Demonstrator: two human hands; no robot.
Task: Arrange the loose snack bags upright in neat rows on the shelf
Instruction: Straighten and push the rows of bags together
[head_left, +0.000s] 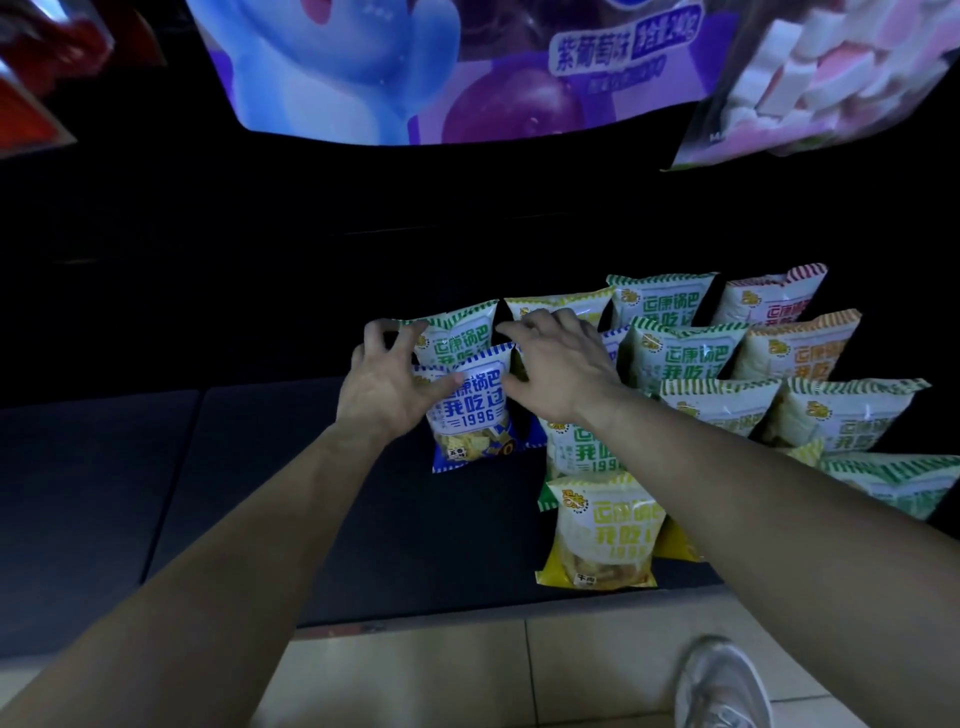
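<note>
Several small snack bags stand upright in rows on the dark low shelf (260, 467). A blue-trimmed bag (475, 415) stands at the left end, with a green-trimmed bag (457, 332) just behind it. My left hand (384, 384) grips the blue bag's top left corner, thumb on its front. My right hand (561, 364) holds the same bag's right top edge, fingers spread over the bags behind. A yellow bag (602, 535) stands at the front of the neighbouring row, with green bags (680, 353) and an orange-trimmed bag (800, 348) further right.
Large hanging packs fill the top: a purple grape-flavoured bag (467, 67), a marshmallow bag (831, 78) at right, red packs (41, 67) at left. The shelf's front lip (467, 618) borders a tiled floor, where a grey shoe (722, 686) shows.
</note>
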